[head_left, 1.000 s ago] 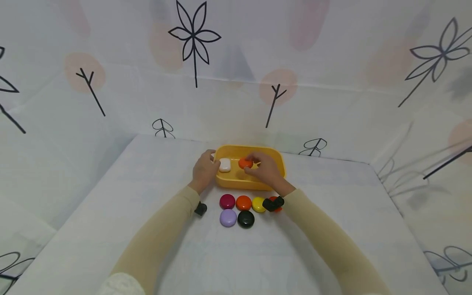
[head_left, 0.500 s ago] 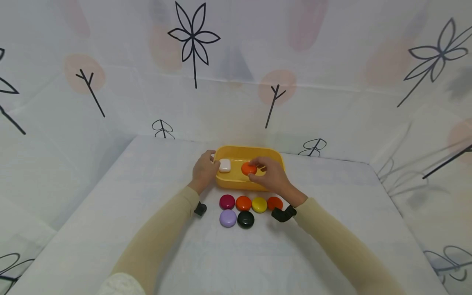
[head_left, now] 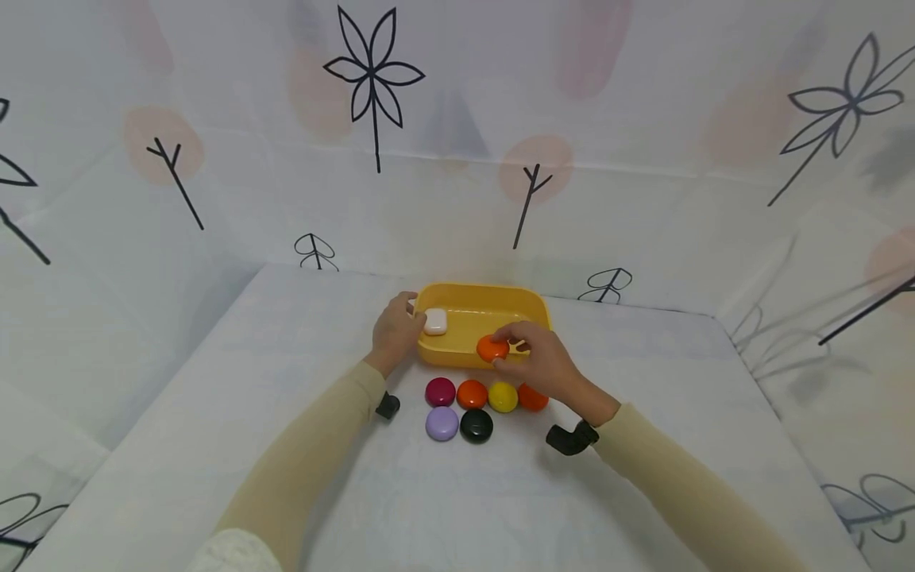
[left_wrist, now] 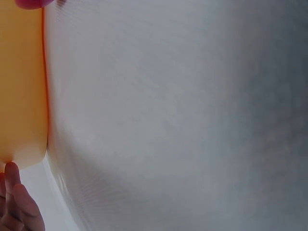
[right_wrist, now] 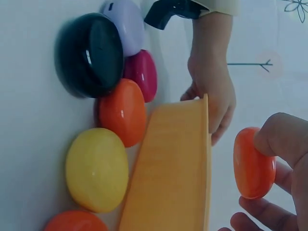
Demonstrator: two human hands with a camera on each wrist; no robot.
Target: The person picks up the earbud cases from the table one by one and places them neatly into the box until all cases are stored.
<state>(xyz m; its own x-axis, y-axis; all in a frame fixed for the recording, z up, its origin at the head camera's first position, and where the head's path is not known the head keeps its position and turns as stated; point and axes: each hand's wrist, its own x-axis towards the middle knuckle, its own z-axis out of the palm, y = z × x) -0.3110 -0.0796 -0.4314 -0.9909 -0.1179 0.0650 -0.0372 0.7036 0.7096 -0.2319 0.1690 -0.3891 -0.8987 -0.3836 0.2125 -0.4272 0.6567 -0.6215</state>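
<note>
My right hand [head_left: 539, 361] pinches a glossy orange rounded disc [head_left: 492, 348] between thumb and fingers, over the near rim of the yellow tray [head_left: 486, 295]. In the right wrist view that orange disc [right_wrist: 254, 162] is held above the tray's rim. Its kind does not show beyond a smooth, thick pebble shape. At the tray's left end, my left hand [head_left: 396, 327] grips the rim, its thumb by a white rounded square piece [head_left: 435, 322] inside. The left wrist view shows fingertips [left_wrist: 12, 168] against the tray's wall [left_wrist: 21, 86].
In front of the tray lie two rows of similar discs: crimson [head_left: 440, 392], orange [head_left: 472, 394], yellow [head_left: 503, 397] and another orange [head_left: 532, 396], then lilac [head_left: 442, 423] and black [head_left: 476, 426]. A patterned cloth wall [head_left: 443, 206] stands behind the white table [head_left: 429, 508].
My right hand has drawn the orange disc from the tray's middle toward me and right, to the near rim. The right forearm no longer covers the outer orange disc. The left hand stays.
</note>
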